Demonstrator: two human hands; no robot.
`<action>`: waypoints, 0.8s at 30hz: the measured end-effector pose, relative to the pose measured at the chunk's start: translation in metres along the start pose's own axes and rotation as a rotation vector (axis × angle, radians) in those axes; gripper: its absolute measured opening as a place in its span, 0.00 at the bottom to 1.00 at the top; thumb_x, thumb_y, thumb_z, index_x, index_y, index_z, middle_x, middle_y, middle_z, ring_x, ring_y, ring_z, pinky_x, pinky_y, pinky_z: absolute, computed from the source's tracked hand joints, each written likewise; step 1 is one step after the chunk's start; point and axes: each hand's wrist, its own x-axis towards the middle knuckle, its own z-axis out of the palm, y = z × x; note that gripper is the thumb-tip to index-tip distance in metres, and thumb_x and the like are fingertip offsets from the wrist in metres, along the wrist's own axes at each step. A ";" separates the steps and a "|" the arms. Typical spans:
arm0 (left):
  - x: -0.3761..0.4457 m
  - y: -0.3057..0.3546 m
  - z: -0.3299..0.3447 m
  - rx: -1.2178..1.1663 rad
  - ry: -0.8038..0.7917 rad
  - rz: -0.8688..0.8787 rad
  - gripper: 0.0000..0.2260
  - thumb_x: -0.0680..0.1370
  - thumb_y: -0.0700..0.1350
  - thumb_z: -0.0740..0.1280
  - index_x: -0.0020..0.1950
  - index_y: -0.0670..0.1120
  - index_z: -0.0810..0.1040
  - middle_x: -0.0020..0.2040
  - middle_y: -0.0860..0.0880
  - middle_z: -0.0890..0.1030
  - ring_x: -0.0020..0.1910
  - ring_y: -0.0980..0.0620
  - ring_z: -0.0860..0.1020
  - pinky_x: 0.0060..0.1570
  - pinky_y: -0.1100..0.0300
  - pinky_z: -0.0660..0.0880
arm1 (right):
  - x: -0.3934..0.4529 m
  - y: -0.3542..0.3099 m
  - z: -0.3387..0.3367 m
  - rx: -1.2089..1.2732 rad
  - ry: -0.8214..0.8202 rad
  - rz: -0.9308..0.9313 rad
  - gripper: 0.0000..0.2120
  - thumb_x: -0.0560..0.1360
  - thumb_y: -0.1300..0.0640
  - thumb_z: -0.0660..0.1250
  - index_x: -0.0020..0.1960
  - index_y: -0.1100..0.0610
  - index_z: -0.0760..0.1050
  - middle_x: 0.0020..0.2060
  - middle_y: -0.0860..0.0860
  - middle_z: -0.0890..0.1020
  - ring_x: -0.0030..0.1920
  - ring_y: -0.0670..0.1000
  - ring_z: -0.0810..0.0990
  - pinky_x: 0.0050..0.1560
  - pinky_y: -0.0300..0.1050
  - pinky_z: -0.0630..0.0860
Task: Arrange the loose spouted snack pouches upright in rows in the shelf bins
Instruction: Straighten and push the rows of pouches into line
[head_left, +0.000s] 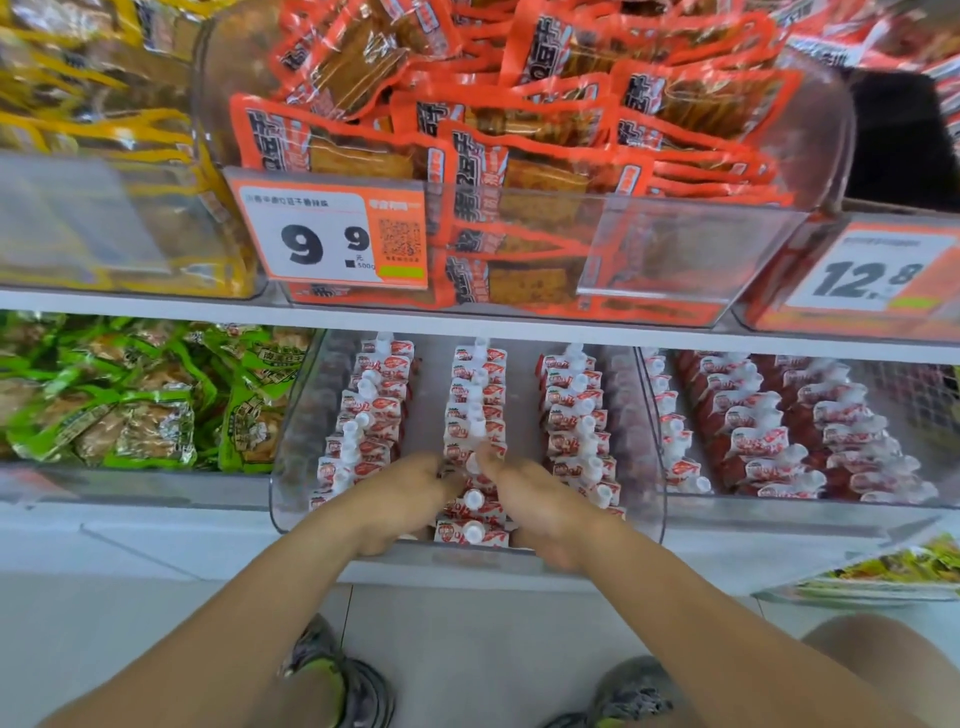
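Observation:
Red-and-white spouted snack pouches with white caps stand upright in three rows in a clear shelf bin on the lower shelf: a left row, a middle row and a right row. Both my hands reach into the bin at the front of the middle row. My left hand and my right hand flank that row, and their fingertips meet on one pouch. Two more pouches of the row stand between my wrists. How my fingers curl is hidden.
To the right, a second clear bin holds more spouted pouches in rows. Green snack packs fill the bin on the left. Above, a bin of orange packs carries a 9.9 price tag. My shoes stand on the floor below.

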 end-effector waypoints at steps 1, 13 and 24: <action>-0.001 0.002 0.000 0.000 -0.010 0.006 0.09 0.81 0.48 0.60 0.53 0.49 0.80 0.52 0.48 0.83 0.51 0.49 0.79 0.53 0.50 0.76 | -0.001 -0.001 0.000 0.004 -0.002 -0.004 0.25 0.84 0.43 0.49 0.76 0.55 0.62 0.75 0.49 0.66 0.75 0.51 0.63 0.71 0.46 0.60; -0.047 -0.008 -0.008 0.594 0.338 0.428 0.09 0.77 0.56 0.65 0.46 0.51 0.72 0.40 0.52 0.79 0.40 0.52 0.77 0.38 0.55 0.73 | 0.010 -0.046 0.028 -0.412 0.387 -0.527 0.23 0.81 0.53 0.61 0.73 0.58 0.63 0.69 0.53 0.71 0.68 0.52 0.71 0.65 0.43 0.67; -0.031 -0.086 -0.007 0.797 0.615 0.870 0.03 0.71 0.43 0.72 0.37 0.47 0.81 0.33 0.53 0.75 0.39 0.53 0.68 0.37 0.58 0.66 | 0.121 -0.078 0.092 0.073 0.217 -0.165 0.24 0.85 0.49 0.50 0.79 0.53 0.55 0.74 0.54 0.66 0.73 0.56 0.65 0.71 0.51 0.60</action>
